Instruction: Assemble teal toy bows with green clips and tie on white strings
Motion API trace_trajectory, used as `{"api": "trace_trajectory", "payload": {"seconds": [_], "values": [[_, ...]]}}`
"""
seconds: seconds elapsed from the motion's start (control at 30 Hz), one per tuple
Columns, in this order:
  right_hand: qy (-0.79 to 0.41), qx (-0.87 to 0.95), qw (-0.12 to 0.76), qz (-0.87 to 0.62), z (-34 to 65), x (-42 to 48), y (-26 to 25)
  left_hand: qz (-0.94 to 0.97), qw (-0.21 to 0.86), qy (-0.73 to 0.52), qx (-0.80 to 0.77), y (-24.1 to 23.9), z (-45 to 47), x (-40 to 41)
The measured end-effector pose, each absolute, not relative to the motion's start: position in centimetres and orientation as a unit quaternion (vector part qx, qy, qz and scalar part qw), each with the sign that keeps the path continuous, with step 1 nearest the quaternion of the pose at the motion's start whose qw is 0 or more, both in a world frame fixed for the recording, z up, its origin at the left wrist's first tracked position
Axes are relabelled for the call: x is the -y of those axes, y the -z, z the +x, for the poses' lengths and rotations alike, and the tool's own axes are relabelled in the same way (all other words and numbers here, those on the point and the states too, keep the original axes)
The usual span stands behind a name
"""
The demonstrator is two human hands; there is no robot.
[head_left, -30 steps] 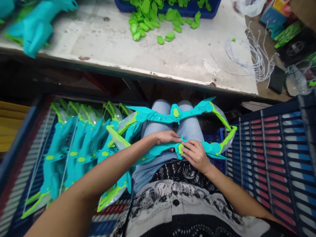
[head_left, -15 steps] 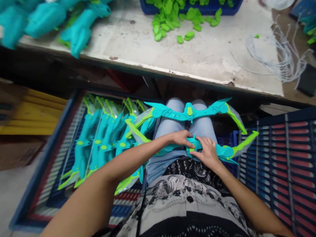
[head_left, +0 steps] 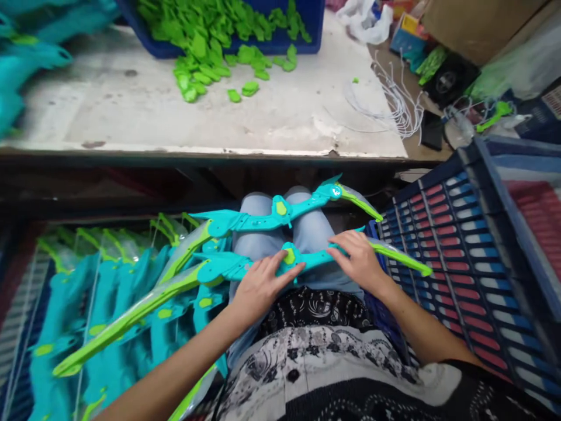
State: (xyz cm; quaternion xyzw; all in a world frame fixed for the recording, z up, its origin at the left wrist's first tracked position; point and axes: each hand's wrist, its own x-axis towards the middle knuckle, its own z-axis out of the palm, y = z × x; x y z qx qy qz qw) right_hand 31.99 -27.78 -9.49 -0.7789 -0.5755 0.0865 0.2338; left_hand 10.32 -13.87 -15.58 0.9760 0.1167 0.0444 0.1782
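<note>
Two teal toy bows with lime-green limbs lie across my lap. The nearer bow (head_left: 219, 270) is under both hands. My left hand (head_left: 258, 287) grips it just left of its green centre piece (head_left: 288, 256), thumb and fingers closed around the grip. My right hand (head_left: 357, 261) curls over the bow's right arm, near the green limb. The farther bow (head_left: 249, 221) rests untouched on my knees in light jeans.
A crate at the left holds several finished teal bows (head_left: 109, 304). A blue slatted crate (head_left: 460, 245) stands at the right. On the worn white table (head_left: 131, 117) are loose green parts (head_left: 205, 76), a blue tray (head_left: 280, 47) and white strings (head_left: 390, 99).
The view has swung right. My hands have moved apart along the nearer bow: the left now sits left of the centre piece, the right further out on the right arm.
</note>
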Motion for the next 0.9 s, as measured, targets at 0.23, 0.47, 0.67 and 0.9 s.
{"api": "trace_trajectory", "payload": {"seconds": [0.23, 0.47, 0.67, 0.9], "values": [[-0.017, 0.398, 0.183, -0.899, 44.4, 27.7, 13.1, 0.962, 0.260, -0.036, -0.076, 14.9, 9.6, 12.9], [-0.215, 0.427, 0.208, -0.854, 49.7, 26.0, 16.0, 0.951, 0.194, -0.125, -0.207, 15.8, 19.5, 7.9], [-0.220, 0.450, 0.214, -0.839, 50.4, 27.5, 16.6, 0.955, 0.225, -0.049, -0.186, 16.3, 22.8, 6.1], [-0.180, 0.459, 0.244, -0.835, 49.7, 28.1, 16.7, 0.766, 0.560, 0.110, -0.296, 14.4, 32.3, 5.6]]}}
